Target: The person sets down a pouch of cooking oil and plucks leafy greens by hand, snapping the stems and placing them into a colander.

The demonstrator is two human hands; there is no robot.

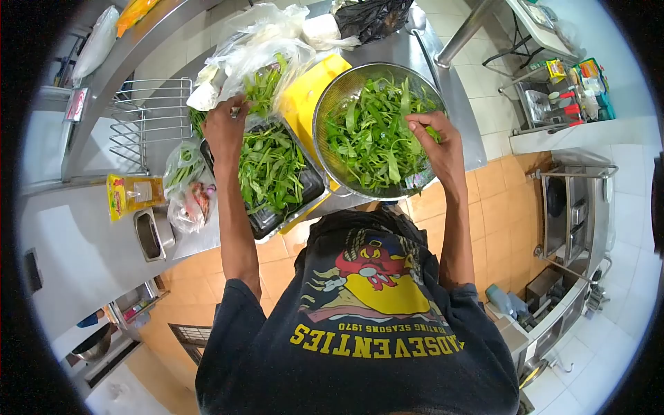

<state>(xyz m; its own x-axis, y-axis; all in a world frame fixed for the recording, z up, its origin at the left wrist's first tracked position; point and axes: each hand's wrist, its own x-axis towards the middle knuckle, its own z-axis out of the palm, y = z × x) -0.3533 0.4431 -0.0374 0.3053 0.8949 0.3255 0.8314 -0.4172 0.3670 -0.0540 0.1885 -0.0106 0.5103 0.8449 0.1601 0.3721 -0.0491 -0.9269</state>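
My left hand (pixel 227 128) is closed in a pinch at the edge of a bunch of leafy greens (pixel 265 88), beside a clear plastic bag (pixel 238 45). Below it, a black tray (pixel 315 181) holds a heap of cut green leaves and stems (pixel 270 169). My right hand (pixel 439 142) pinches a green leaf between thumb and fingers, over the right side of a round metal mesh strainer (pixel 320 114). Loose long leaves (pixel 373 135) fill the strainer. Between tray and strainer lies a yellow cutting board (pixel 304 90), partly covered.
A wire rack (pixel 149 124), bagged vegetables (pixel 183 166) and a yellow packet (pixel 135 194) are to the left. At the far edge of the steel table (pixel 453 104) lie a black plastic bag (pixel 373 21) and a long-handled ladle (pixel 416 21). A metal post (pixel 467 34) rises behind.
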